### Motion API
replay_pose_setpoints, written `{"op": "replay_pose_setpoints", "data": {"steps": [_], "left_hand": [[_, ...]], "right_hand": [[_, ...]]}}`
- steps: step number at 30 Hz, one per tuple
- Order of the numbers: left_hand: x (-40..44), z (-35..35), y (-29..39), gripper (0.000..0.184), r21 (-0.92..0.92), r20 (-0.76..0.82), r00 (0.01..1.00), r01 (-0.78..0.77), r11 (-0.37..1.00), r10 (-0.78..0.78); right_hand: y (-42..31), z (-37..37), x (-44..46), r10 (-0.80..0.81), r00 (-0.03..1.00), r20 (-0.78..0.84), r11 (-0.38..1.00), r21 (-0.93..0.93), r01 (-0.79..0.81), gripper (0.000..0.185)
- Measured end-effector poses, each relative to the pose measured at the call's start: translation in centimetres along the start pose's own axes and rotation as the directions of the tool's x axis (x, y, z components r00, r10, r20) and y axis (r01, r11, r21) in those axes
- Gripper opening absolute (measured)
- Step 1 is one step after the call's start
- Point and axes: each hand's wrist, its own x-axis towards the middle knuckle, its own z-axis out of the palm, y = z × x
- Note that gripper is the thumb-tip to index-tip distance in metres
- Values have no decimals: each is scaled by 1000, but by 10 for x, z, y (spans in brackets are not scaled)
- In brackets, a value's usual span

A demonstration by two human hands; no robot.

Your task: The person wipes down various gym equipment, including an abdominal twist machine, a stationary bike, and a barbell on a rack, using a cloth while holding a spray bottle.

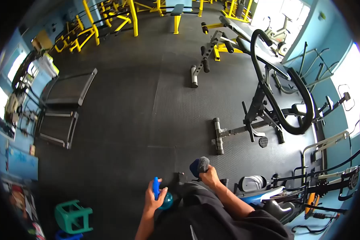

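Note:
My left hand (155, 196) is closed round the neck of a spray bottle with a blue trigger head (156, 187) and a teal translucent body (167, 201). To its right, my right hand (209, 176) grips a bunched grey and dark blue cloth (203, 164). Both hands are held in front of my dark clothing (204, 212), over the black floor. The two hands are apart, and neither touches any gym machine.
An exercise machine with looped black handlebars (300, 129) stands at the right, its silver-ended foot (218, 136) on the floor. Beside my right arm is a blue and white machine (264, 195). A green stool (73, 217) is lower left, treadmills (64, 105) further up, yellow-framed equipment (134, 20) at the back.

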Motion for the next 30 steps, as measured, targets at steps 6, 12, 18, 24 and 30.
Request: {"op": "replay_pose_setpoints", "data": {"steps": [6, 12, 18, 24, 30], "left_hand": [[205, -5, 15, 50, 49, 37, 994, -106, 993, 104], [381, 2, -3, 44, 14, 143, 987, -77, 997, 74], [588, 28, 36, 45, -42, 446, 881, -157, 987, 159], [751, 94, 84, 45, 85, 780, 615, -283, 955, 112], [840, 215, 67, 47, -69, 764, 580, -361, 930, 282]], "right_hand": [[-143, -13, 150, -199, 980, -11, 978, 57, 199, 24], [-198, -5, 292, -99, 994, -48, 983, 149, 106, 34], [-223, -25, 399, 48, 933, -357, 966, 255, 48, 28], [-254, -89, 455, 136, 812, -567, 911, 395, 122, 29], [-261, -172, 542, 237, 865, -442, 888, 459, -8, 36]]}}
